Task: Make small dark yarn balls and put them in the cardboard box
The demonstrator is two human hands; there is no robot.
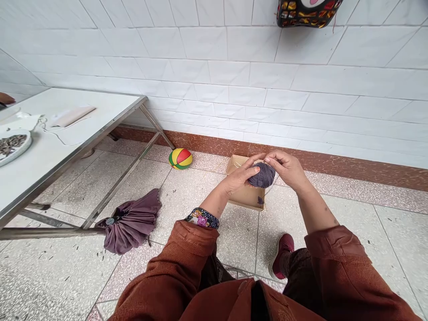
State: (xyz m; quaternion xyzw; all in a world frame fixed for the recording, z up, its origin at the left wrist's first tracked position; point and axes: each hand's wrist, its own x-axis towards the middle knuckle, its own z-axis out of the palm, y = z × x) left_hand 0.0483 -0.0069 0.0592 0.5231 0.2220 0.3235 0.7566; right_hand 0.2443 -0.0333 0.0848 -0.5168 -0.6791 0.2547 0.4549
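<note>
- Nearest: rust-brown sleeves (187,263) both pushed up the forearms; floral cuff (202,218) shows at the left wrist. One dark red shoe (281,255) on the floor below the right forearm.
- Left hand (238,177): fingers wrapped round the near-left side of a grey-purple yarn ball (261,176), thumb reaching over the top. Holding it.
- Right hand (288,169): fingers curled over the ball's upper right, fingertips pinched narrow at the top next to the left thumb. Can't tell if a strand is nipped there, too small.
- Yarn ball: held in the air btwn both hands, slightly oval, long axis approx left-right, ends pointing toward each palm.
- Directly under/behind the fingers: open cardboard box (246,195) on the floor, mouth up. Inside: a small scrap of the same purple yarn near its right wall; rest of the interior partly hidden by the hands.
- Left of the fingers, on the floor: folded purple umbrella (131,223), lying beside a metal leg.
- Further left: white tabletop (63,147) w/ a plate of dark seeds (13,145) and a folded cloth (71,116).
- Beyond, left of the box: red/yellow/green ball (180,158) at the foot of the white tiled wall (254,84).
- Far, top right above the fingers: patterned bag (306,12) hanging on the wall, cut off by the frame.
</note>
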